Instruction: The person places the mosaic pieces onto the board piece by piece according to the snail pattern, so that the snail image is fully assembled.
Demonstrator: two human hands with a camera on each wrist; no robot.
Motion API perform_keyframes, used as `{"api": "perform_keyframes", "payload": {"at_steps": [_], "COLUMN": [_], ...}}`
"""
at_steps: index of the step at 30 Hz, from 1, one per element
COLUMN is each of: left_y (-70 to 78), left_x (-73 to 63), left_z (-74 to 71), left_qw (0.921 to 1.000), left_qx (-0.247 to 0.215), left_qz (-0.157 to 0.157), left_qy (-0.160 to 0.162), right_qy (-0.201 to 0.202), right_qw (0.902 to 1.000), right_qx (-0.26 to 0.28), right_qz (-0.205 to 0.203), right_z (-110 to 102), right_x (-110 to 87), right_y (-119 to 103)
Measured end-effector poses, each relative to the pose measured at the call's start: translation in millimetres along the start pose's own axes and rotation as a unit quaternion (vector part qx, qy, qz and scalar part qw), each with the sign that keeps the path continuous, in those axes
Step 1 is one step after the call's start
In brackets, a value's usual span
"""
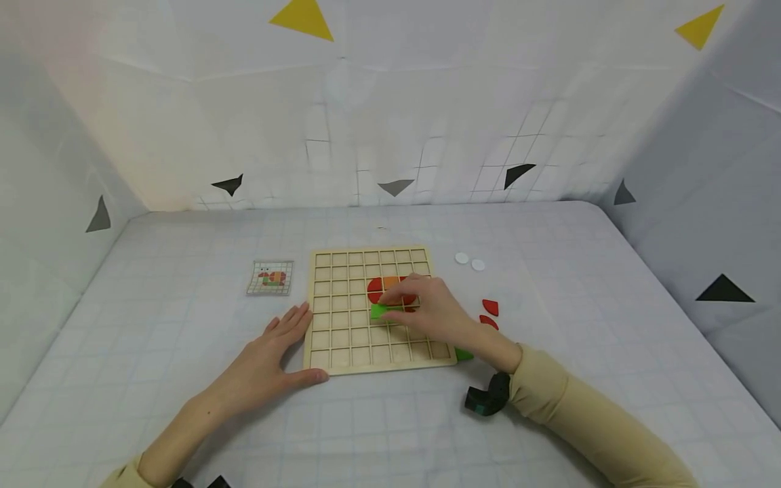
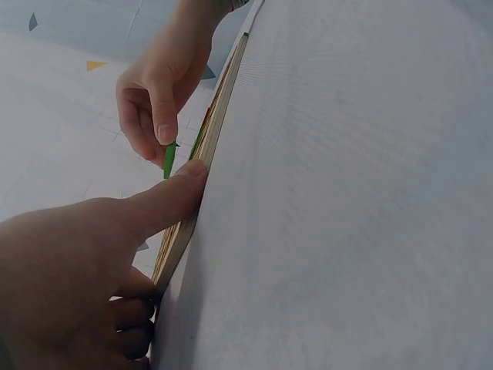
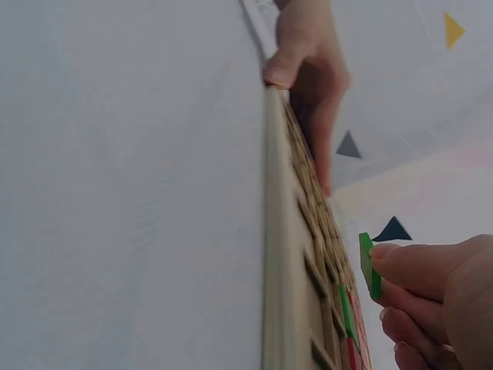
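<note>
A wooden grid board (image 1: 350, 339) lies in the middle of the table. My left hand (image 1: 259, 369) rests against its near left corner, fingers spread along the left side and thumb at the front edge. Over the board, my right hand (image 1: 430, 308) pinches a small green tile (image 3: 370, 266) between thumb and fingers. Seen in the wrist views, this tile stands on edge, a little above the grid. Red pieces (image 1: 375, 291) and an orange tile (image 1: 390, 281) sit in the grid cells, partly covered by my right hand. Another green tile (image 3: 347, 312) lies in the board.
Left of the board lies a small picture card (image 1: 270, 278) with a coloured pattern. To the right are two white discs (image 1: 462, 258), two red quarter-round pieces (image 1: 490, 308) and a green piece (image 1: 464, 354) by the near right corner, partly behind my right forearm.
</note>
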State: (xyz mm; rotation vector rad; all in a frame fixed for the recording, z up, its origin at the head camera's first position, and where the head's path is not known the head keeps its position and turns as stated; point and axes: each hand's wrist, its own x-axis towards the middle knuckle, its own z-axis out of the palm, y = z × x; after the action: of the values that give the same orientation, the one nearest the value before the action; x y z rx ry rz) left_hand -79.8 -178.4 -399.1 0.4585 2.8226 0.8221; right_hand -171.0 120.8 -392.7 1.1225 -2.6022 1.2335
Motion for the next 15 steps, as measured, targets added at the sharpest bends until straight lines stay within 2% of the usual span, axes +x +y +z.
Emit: {"api": "perform_keyframes", "payload": {"at_steps": [7, 15], "left_y": [0.0, -0.8], "left_x": [-0.5, -0.1], "left_z": [-0.9, 0.5], "left_qw": [1.0, 1.0], "left_qx": [0.005, 0.003], "left_qz": [0.003, -0.001], "left_qy": [-0.002, -0.002], "right_qy": [-0.015, -0.009], "right_qw": [0.9998, 0.9985], "right_qx": [0.007, -0.03], "right_qz": [-0.008, -0.045], "right_z": [5.7, 10.8], "right_x": [-2.2, -4.9], "right_y": [2.3, 7.4]}}
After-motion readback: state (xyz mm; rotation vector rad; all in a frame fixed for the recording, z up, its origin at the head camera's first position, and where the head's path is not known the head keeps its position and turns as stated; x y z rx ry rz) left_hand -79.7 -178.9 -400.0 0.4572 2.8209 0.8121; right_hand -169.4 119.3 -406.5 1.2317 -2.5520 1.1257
